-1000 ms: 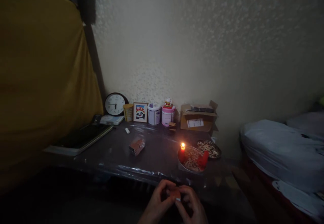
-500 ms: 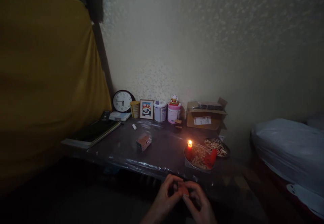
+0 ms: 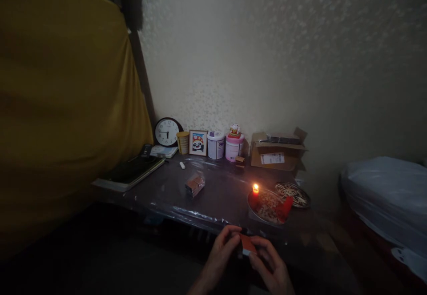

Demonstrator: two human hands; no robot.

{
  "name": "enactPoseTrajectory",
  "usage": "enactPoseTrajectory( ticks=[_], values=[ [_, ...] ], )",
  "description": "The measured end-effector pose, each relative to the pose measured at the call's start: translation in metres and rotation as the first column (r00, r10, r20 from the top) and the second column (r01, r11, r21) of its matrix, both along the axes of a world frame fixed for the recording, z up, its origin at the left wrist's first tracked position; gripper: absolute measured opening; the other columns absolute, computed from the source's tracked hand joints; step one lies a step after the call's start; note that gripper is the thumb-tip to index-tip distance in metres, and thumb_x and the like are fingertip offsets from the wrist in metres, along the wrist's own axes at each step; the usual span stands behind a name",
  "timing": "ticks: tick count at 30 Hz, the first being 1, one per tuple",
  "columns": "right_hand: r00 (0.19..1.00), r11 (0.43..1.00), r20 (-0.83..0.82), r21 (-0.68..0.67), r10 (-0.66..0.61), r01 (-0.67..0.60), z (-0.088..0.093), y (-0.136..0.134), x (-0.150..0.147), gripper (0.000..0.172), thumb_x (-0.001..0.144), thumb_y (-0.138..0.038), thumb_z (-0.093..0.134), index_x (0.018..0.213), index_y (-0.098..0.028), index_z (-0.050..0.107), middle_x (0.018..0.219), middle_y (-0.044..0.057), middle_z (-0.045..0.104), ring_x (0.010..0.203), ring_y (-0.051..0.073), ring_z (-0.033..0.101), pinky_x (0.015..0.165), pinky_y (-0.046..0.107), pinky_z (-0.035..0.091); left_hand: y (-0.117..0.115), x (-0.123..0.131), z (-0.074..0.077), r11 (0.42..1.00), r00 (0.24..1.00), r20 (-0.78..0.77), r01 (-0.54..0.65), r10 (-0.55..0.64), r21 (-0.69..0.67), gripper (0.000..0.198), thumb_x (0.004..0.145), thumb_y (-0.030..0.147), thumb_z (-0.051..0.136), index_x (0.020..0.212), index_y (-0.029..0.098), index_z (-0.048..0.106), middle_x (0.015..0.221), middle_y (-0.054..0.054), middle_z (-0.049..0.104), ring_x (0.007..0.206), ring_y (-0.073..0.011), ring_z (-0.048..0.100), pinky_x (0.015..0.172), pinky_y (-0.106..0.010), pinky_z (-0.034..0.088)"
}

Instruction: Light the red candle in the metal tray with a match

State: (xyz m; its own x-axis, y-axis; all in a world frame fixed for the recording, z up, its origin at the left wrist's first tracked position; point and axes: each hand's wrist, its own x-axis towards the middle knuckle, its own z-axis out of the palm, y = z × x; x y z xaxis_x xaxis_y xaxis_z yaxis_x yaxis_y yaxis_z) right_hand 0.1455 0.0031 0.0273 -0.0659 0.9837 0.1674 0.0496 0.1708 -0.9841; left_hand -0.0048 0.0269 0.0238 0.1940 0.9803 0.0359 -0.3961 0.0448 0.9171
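Both my hands meet low in the view, just in front of the table's near edge. My left hand [image 3: 222,253] and my right hand [image 3: 271,266] pinch a small orange matchbox [image 3: 247,244] between their fingertips. Behind them a short red candle [image 3: 255,195] burns at the left rim of a round plate [image 3: 267,206] strewn with matchsticks. A second red candle [image 3: 286,207] leans on that plate, unlit. A darker plate of matchsticks [image 3: 293,194] lies just beyond.
A dark plastic-covered table [image 3: 220,197] holds a wrapped pack of matchboxes [image 3: 194,185], a notebook [image 3: 131,173], a clock [image 3: 166,132], tins [image 3: 216,145], a framed picture [image 3: 198,142] and a cardboard box [image 3: 276,155]. A yellow curtain [image 3: 66,99] hangs left; bedding [image 3: 383,197] lies right.
The view has swung left and slightly up, so the table shifts right in frame. My hands stay together on the matchbox, which now shows more of its orange face.
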Motion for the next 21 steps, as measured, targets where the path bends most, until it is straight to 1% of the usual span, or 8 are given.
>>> enactPoseTrajectory(
  ticks=[3, 6, 9, 13, 18, 21],
  values=[
    [0.999, 0.999, -0.04, -0.002, -0.035, 0.035, 0.005, -0.002, -0.004, 0.032, 0.071, -0.048, 0.064, 0.09, -0.022, 0.06, 0.079, 0.003, 0.068, 0.074, 0.02, 0.064, 0.068, 0.026, 0.05, 0.002, 0.001, -0.005, 0.997, 1.0, -0.003, 0.029, -0.029, -0.069, 0.034, 0.072, 0.043, 0.059, 0.093, 0.018, 0.058, 0.072, 0.001, 0.06, 0.061, -0.0135, 0.053, 0.058, -0.027, 0.041],
    [1.0, 1.0, -0.016, -0.012, -0.005, 0.005, 0.004, -0.002, -0.004, 0.033, 0.071, -0.047, 0.064, 0.091, -0.021, 0.06, 0.082, 0.004, 0.068, 0.075, 0.02, 0.065, 0.068, 0.027, 0.051, 0.002, 0.002, -0.007, 0.991, 0.999, -0.02, 0.047, -0.049, -0.122, 0.036, 0.069, 0.046, 0.06, 0.09, 0.017, 0.058, 0.074, 0.0, 0.06, 0.064, -0.0151, 0.055, 0.056, -0.027, 0.042],
    [0.999, 0.999, 0.0, -0.02, 0.043, -0.043, -0.001, 0.001, -0.002, 0.032, 0.072, -0.045, 0.064, 0.092, -0.021, 0.059, 0.084, 0.005, 0.068, 0.076, 0.021, 0.065, 0.068, 0.027, 0.051, 0.001, 0.003, -0.005, 0.99, 0.998, -0.012, 0.059, -0.061, -0.124, 0.036, 0.07, 0.047, 0.059, 0.088, 0.016, 0.059, 0.072, 0.0, 0.06, 0.064, -0.0149, 0.055, 0.056, -0.027, 0.042],
    [0.998, 0.998, 0.001, -0.015, 0.056, -0.056, -0.005, 0.004, -0.001, 0.033, 0.072, -0.047, 0.063, 0.092, -0.021, 0.06, 0.083, 0.005, 0.068, 0.073, 0.02, 0.065, 0.065, 0.027, 0.051, 0.001, 0.003, -0.003, 0.993, 0.998, -0.02, 0.052, -0.054, -0.109, 0.032, 0.071, 0.047, 0.058, 0.084, 0.017, 0.059, 0.069, 0.002, 0.058, 0.064, -0.0145, 0.055, 0.055, -0.025, 0.042],
    [0.996, 0.995, -0.018, -0.042, 0.092, -0.093, 0.002, 0.001, -0.003, 0.034, 0.074, -0.048, 0.062, 0.093, -0.021, 0.058, 0.086, 0.005, 0.068, 0.076, 0.021, 0.065, 0.07, 0.029, 0.051, 0.003, 0.004, -0.008, 0.992, 0.999, -0.012, 0.045, -0.047, -0.117, 0.03, 0.073, 0.046, 0.057, 0.08, 0.017, 0.057, 0.066, 0.003, 0.056, 0.061, -0.0131, 0.054, 0.053, -0.024, 0.042],
    [0.995, 0.994, -0.017, -0.05, 0.101, -0.101, 0.004, 0.0, -0.004, 0.034, 0.074, -0.048, 0.061, 0.094, -0.021, 0.058, 0.084, 0.005, 0.068, 0.076, 0.021, 0.065, 0.069, 0.03, 0.051, 0.005, 0.004, -0.012, 0.993, 0.999, -0.002, 0.048, -0.049, -0.103, 0.029, 0.074, 0.045, 0.056, 0.081, 0.016, 0.057, 0.067, 0.003, 0.055, 0.061, -0.0125, 0.053, 0.053, -0.023, 0.042]
  ],
)
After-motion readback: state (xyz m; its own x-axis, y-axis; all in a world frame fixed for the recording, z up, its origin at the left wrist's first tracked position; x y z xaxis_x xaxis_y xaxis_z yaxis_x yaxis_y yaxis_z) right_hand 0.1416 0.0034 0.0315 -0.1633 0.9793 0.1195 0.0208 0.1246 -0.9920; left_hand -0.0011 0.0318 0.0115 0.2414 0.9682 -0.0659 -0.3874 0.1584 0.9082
